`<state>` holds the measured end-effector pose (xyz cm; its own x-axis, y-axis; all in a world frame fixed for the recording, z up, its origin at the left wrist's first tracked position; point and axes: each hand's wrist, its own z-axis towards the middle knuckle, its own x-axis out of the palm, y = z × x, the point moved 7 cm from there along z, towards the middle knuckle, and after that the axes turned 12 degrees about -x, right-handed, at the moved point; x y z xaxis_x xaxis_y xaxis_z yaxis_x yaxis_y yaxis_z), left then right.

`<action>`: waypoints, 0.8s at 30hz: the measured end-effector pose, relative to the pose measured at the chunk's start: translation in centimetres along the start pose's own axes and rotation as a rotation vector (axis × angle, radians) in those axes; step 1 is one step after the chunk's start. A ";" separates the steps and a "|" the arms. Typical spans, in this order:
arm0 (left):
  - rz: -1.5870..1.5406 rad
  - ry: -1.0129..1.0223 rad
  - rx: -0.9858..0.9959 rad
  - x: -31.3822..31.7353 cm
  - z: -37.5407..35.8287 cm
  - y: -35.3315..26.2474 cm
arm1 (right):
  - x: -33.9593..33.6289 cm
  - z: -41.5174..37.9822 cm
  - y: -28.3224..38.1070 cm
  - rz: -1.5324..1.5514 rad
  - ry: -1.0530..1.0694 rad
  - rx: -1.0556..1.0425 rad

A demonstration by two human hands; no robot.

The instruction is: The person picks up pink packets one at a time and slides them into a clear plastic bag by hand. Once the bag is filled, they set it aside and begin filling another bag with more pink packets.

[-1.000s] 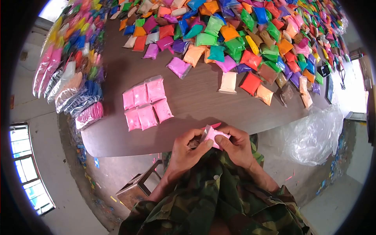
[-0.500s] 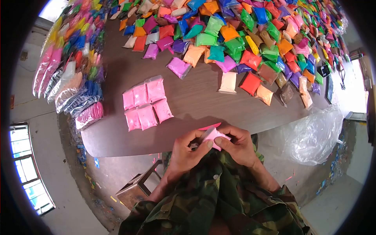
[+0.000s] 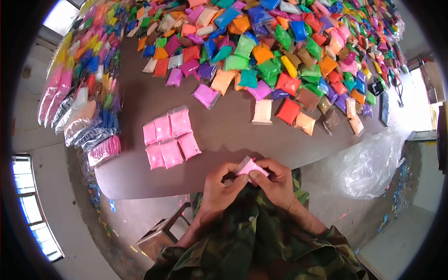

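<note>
Just past the table's near edge, over my lap, I hold a small clear packet of light pink material (image 3: 251,168) between both hands. My left hand (image 3: 223,187) is closed on its left side, thumb pressed on the front. From the right, my right hand (image 3: 277,185) pinches the same packet, its thumb close to the left one. Fingers behind the packet are mostly hidden. To the left on the table, several matching pink packets (image 3: 171,153) lie flat in two rows, touching one another.
A large heap of multicoloured packets (image 3: 233,62) covers the far part of the brown table (image 3: 224,135). Stacked filled bags (image 3: 103,150) line the left edge. A clear plastic bag (image 3: 368,168) hangs at the right edge. A wooden stool (image 3: 161,235) stands below.
The packet in my hands has turned slightly, and my thumbs have come closer together on it. A bright pink strip behind it has gone from sight. The whole view has shifted a little.
</note>
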<state>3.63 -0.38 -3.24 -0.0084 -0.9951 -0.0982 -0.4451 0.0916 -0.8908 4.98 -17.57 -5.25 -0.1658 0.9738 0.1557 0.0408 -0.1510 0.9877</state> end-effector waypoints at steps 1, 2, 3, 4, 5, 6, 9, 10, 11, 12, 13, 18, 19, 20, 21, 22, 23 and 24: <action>-0.020 0.001 0.011 0.0 0.1 -0.1 | -0.1 0.0 -0.1 0.057 -0.008 0.009; -0.040 0.003 0.021 0.0 0.2 -0.1 | -0.1 0.1 0.1 0.025 0.013 0.019; -0.061 0.006 0.032 -0.1 0.3 -0.2 | 0.0 0.1 0.2 -0.007 0.044 -0.005; -0.041 0.029 0.023 0.0 0.4 -0.4 | 0.2 0.2 0.0 -0.039 0.076 -0.031; -0.021 0.053 0.016 0.1 0.5 -0.7 | 0.3 0.3 0.2 -0.073 0.107 -0.058; -0.001 0.077 0.009 0.1 0.6 -0.9 | 0.3 0.3 0.6 -0.121 0.120 -0.052; 0.033 0.089 0.049 0.4 0.8 -1.0 | 0.2 0.3 0.4 -0.165 0.124 -0.040; 0.023 0.077 0.091 0.4 0.9 -1.1 | 0.5 0.3 0.7 -0.086 0.124 0.028; 0.022 0.074 0.089 0.4 1.1 -1.3 | 0.4 0.4 1.0 -0.072 0.137 0.025; 0.022 0.072 0.086 0.3 1.3 -1.4 | 0.4 0.4 1.1 -0.058 0.151 0.025; 0.022 0.071 0.080 0.1 1.4 -1.4 | 0.4 0.6 1.4 -0.043 0.163 0.025; 0.014 0.061 0.094 -1.2 2.5 -2.3 | 0.2 0.7 1.9 -0.036 0.171 0.112; 0.046 0.080 0.107 -1.2 2.6 -2.7 | 0.3 0.7 2.1 -0.037 0.176 0.066; 0.039 0.112 0.067 -1.0 2.6 -3.4 | 0.3 0.8 2.5 -0.043 0.180 0.020; 0.027 0.138 0.043 -0.7 2.7 -3.4 | 0.3 0.9 2.8 -0.052 0.185 -0.027; 0.017 0.165 0.018 -0.5 2.7 -2.9 | 0.6 0.9 2.6 0.003 0.209 -0.050; 0.011 0.192 -0.010 -0.5 2.8 -2.6 | 0.7 0.9 2.7 -0.007 0.230 -0.021; 0.071 0.239 -0.003 -0.8 2.9 -3.1 | 0.8 0.9 3.0 -0.013 0.250 0.008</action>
<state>7.60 0.19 -1.70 -0.2511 -0.9666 -0.0523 -0.4382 0.1617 -0.8842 5.86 -17.06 -2.18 -0.4054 0.9030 0.1426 0.0448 -0.1362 0.9897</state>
